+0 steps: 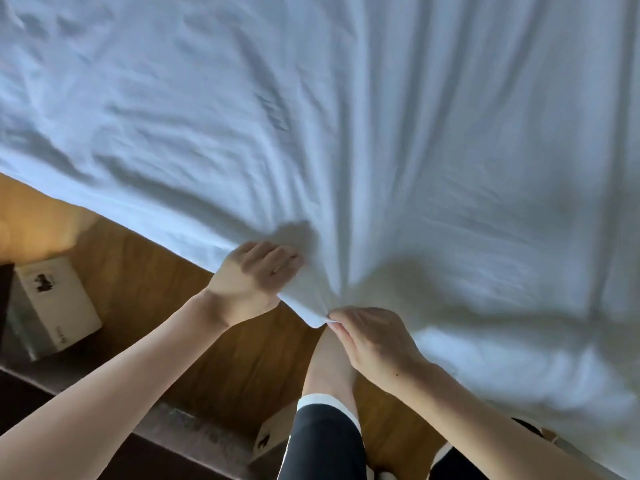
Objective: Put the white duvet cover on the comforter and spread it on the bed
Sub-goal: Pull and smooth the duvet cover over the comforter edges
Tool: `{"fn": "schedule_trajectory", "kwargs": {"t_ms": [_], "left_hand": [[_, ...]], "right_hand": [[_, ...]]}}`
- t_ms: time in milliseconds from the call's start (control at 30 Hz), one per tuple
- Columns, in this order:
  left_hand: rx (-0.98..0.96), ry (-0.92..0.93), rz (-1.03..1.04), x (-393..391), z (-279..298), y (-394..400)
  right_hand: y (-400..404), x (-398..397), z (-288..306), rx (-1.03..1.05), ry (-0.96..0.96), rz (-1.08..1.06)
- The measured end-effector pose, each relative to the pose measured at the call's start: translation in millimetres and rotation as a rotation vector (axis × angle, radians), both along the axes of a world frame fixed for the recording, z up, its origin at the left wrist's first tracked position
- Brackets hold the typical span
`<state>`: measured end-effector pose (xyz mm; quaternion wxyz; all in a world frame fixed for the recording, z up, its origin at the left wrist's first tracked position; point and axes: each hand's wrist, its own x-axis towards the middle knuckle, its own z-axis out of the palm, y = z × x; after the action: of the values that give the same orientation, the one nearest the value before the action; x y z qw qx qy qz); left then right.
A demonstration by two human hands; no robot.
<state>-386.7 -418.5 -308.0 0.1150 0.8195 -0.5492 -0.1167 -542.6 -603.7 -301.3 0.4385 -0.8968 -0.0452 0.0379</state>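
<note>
Left hand [254, 275] bunches the white duvet cover [346, 133] at its near edge; right hand [372, 336] pinches the corner

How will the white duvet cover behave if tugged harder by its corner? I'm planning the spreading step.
Probably floppy: the duvet cover fans into creases from where the left hand and right hand grip it. Likely light, since pinches lift it. It may slide.
</note>
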Motion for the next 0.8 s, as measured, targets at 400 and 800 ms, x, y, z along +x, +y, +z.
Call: {"fn": "schedule_trajectory", "kwargs": {"t_ms": [400,800], "left_hand": [[0.422,0.342,-0.343,-30,34,-7],[0.042,0.022,0.374,134,-48,-364]], "right_hand": [[-70,61,-2,-0.104,-0.079,0.149],[-391,146,-40,-0.732,0.108,-0.075]]}}
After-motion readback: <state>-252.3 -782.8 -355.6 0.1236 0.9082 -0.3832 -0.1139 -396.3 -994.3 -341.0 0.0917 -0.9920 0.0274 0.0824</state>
